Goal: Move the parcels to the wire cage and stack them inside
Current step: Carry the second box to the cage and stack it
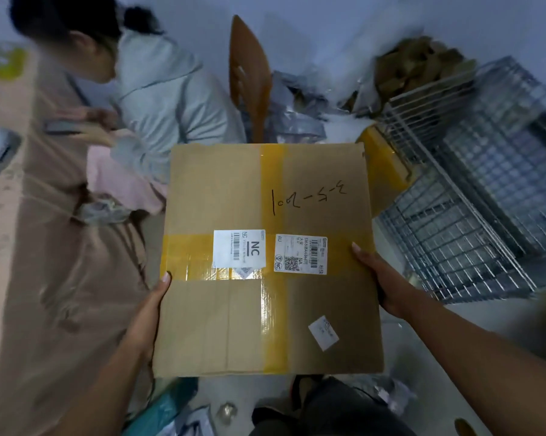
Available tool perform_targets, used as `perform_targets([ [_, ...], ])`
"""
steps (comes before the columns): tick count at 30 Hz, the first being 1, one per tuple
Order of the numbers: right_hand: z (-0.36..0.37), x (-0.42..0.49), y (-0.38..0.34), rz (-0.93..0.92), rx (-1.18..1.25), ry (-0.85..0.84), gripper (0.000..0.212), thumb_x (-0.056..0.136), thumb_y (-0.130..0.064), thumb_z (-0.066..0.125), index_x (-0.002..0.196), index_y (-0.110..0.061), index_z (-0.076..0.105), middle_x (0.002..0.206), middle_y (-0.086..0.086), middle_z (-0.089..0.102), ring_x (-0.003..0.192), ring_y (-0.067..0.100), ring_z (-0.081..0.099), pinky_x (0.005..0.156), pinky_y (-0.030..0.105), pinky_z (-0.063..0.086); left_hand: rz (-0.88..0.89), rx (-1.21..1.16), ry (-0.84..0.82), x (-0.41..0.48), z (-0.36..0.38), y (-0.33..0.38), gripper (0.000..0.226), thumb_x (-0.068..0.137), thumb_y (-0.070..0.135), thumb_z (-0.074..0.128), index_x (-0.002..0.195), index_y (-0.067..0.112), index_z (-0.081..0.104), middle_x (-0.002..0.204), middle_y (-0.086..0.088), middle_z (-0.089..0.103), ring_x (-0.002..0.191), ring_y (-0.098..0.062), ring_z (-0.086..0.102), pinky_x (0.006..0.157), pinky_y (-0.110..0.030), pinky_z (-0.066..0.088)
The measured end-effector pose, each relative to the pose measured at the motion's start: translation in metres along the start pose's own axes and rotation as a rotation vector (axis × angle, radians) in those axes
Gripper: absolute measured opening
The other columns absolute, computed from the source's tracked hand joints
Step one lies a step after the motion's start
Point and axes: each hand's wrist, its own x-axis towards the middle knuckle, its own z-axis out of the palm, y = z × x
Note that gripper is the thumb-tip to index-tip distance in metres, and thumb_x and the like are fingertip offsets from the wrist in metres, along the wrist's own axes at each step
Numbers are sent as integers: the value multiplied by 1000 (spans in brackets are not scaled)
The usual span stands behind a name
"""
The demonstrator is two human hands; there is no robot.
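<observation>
Holding a big flat cardboard parcel (pixel 268 259) dead centre, top face up, between both hands and above the floor (pixel 344 26). Left hand (pixel 149 309) clamped on the near left edge: thumb laid over the top by the yellow tape (pixel 271 309), fingers out of sight underneath. Right hand (pixel 381 284) gripping the right edge the same way, thumb stretched flat across the top face, fingers hidden behind the side.

Taped in a cross, 1 strip lengthwise and 1 across. On the cross strip, 2 white shipping labels (pixel 300 253) side by side; nearer the lower right corner, 1 smaller label (pixel 323 332) stuck on askew; further up, black handwritten marks (pixel 308 199).

Not in the wire cage (pixel 473 190) yet: over to the right of the parcel, near but apart, grid panels blurred. Against the cage's near left corner, a second box wrapped in yellow tape (pixel 388 158), partly hidden behind the parcel's far right corner; cannot tell whether inside the cage or just beside it. Behind the cage, a heap of brown cartons (pixel 419 64).

Off to the left, a large brown carton (pixel 45 247) filling that side. Top left, another person in a grey hoodie (pixel 171 99), bent over, back to the camera. Beyond the parcel, grey poly mailers (pixel 297 102) scattered on the floor.
</observation>
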Motion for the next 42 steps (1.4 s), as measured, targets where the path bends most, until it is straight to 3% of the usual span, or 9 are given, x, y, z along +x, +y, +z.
perform_targets([
  [7,-67,10,-17,-11,134,99,59,98,-54,63,150,-30,49,136,6,71,123,30,69,105,56,54,26,125,-105,72,83,58,76,80,77,71,136,26,69,135,-11,70,125,-34,67,114,-62,43],
  [13,-100,23,-13,15,253,248,65,91,-55,71,148,-29,52,133,7,72,124,33,68,112,62,47,-47,208,-257,128,130,97,77,81,77,69,139,26,67,140,-13,67,128,-36,65,115,-62,41],
  [19,-103,50,0,39,336,329,76,84,-64,78,147,-30,54,134,7,72,124,33,68,110,62,48,-132,369,-244,181,158,138,89,69,84,73,131,19,72,129,-17,72,118,-39,70,109,-63,47],
  [24,-86,72,9,44,383,417,78,82,-69,76,147,-31,54,134,4,72,122,30,70,111,59,48,-124,498,-286,224,176,176,74,75,86,66,120,28,78,123,-13,76,110,-34,75,87,-51,61],
  [34,-48,109,30,77,556,524,71,88,-70,68,144,-27,58,130,8,74,118,32,72,105,59,53,-242,644,-372,292,199,225,76,77,82,67,127,25,73,123,-13,76,108,-34,75,87,-50,59],
  [39,-54,125,37,106,607,527,71,88,-72,67,144,-29,58,130,6,74,117,31,73,95,51,61,-272,679,-366,318,221,232,65,79,79,70,116,27,80,119,-14,77,103,-35,77,72,-47,64],
  [42,-66,138,42,118,633,510,70,87,-73,68,143,-30,59,130,6,74,117,30,73,89,48,63,-281,708,-352,333,236,234,69,81,78,67,122,24,76,118,-14,77,102,-36,77,71,-47,64],
])
